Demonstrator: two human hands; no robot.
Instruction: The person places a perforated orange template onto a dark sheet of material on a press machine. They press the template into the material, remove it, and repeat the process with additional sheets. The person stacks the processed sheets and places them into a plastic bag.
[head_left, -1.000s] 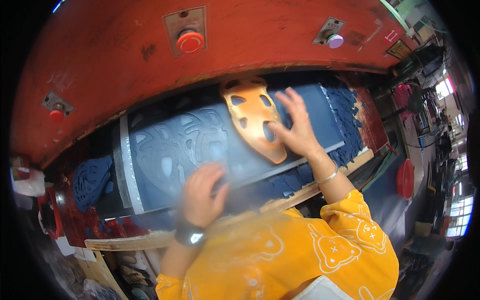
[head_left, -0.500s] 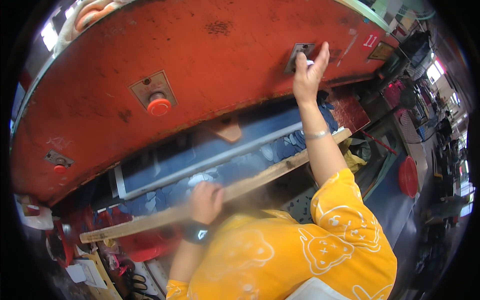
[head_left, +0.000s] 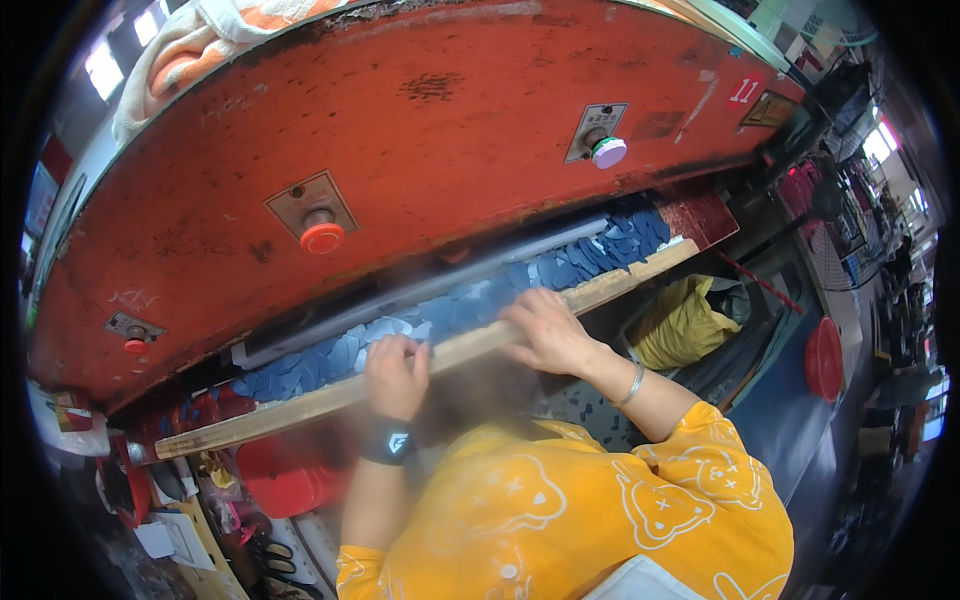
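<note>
A long wooden bar (head_left: pixel 460 350) runs aslant in front of me, below a large red machine front (head_left: pixel 400 130). Over the bar lies my left hand (head_left: pixel 398 378), its fingers bent together across the wood toward blue scraps. Farther right, my right hand (head_left: pixel 550 332) rests at the bar with thumb and fingers apart, holding nothing I can see. Blue flat cut scraps (head_left: pixel 590 258) lie in a band behind the bar, paler near my left hand. Behind them shows a pale straight edge (head_left: pixel 330 325) beneath the machine.
The machine front carries a lavender push button (head_left: pixel 608 152), a red push button (head_left: pixel 322 237) and a smaller red button (head_left: pixel 135 346). A yellow bag (head_left: pixel 690 325) and red basin (head_left: pixel 824 360) sit at the right. Scissors (head_left: pixel 275 558) and a red container (head_left: pixel 280 478) are lower left.
My right hand has come down from the lavender button to the bar. My left hand has shifted slightly. The gap under the machine looks narrower, and the tan piece there is no longer plainly visible.
</note>
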